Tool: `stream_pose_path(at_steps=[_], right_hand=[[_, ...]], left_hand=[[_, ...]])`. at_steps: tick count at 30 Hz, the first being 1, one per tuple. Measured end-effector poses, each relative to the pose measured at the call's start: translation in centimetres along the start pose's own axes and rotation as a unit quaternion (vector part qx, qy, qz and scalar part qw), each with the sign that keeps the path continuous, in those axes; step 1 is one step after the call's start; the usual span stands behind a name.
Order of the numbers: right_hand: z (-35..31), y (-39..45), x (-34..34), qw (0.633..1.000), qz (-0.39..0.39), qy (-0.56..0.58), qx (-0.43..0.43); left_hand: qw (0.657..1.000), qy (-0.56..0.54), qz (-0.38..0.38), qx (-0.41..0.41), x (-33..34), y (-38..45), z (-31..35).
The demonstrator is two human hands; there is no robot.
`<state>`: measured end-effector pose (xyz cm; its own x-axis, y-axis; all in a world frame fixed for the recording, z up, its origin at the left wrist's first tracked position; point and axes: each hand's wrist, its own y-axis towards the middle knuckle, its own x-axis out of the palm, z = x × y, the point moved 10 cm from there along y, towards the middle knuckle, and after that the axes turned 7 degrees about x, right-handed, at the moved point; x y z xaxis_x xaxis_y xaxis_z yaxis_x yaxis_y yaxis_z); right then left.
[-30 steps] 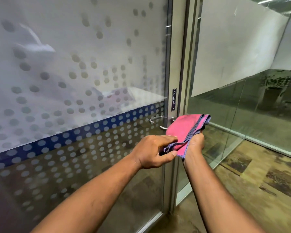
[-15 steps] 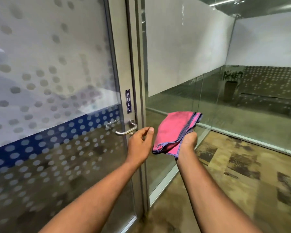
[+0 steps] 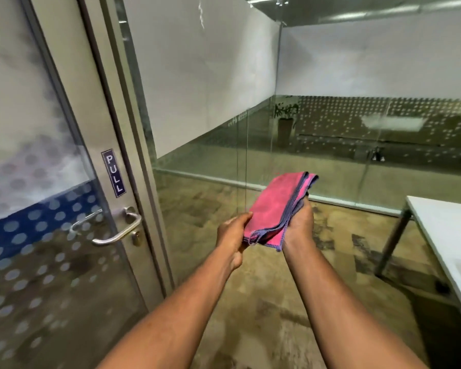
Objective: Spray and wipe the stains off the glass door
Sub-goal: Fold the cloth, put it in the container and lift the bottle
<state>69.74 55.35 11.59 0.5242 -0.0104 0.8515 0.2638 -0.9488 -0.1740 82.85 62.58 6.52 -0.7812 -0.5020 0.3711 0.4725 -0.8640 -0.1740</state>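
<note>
A folded pink cloth (image 3: 273, 209) with blue-grey edging sits between both hands in the middle of the view. My right hand (image 3: 298, 225) cups it from underneath with fingers curled round its right side. My left hand (image 3: 233, 233) grips its lower left edge. The glass door (image 3: 37, 161) stands at the left, frosted with dots and a blue band, with a metal lever handle (image 3: 112, 230) and a PULL sign (image 3: 113, 173). No spray bottle is in view.
To the right of the door frame runs a fixed glass wall (image 3: 210, 102) that turns a corner. A white table (image 3: 447, 235) with a dark leg stands at the right edge. Patterned carpet (image 3: 250, 302) covers the floor.
The view has swung right, shifting the door to the left. My left hand let go of the cloth, hung beside it, and now grips its left edge again. The table has come into view.
</note>
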Motion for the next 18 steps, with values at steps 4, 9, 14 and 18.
stream_pose_path(at_steps=[4, 9, 14, 18], right_hand=[[-3.7, 2.6, -2.8, 0.997, 0.051, 0.012, -0.057], [-8.0, 4.3, -7.5, 0.987, 0.09, 0.037, -0.126], [-12.2, 3.1, -9.8, 0.984, 0.044, 0.057, -0.163], [-15.7, 2.0, -13.4, 0.982, 0.074, 0.064, -0.161]], left_hand=[[0.999, -0.025, -0.021, 0.035, 3.9, 4.4, 1.0], [0.994, -0.076, -0.066, 0.036, 9.4, 7.7, 1.0], [0.982, -0.105, -0.158, -0.008, 16.1, 8.7, -1.4], [0.968, -0.067, -0.238, -0.04, 21.6, 9.3, -4.2]])
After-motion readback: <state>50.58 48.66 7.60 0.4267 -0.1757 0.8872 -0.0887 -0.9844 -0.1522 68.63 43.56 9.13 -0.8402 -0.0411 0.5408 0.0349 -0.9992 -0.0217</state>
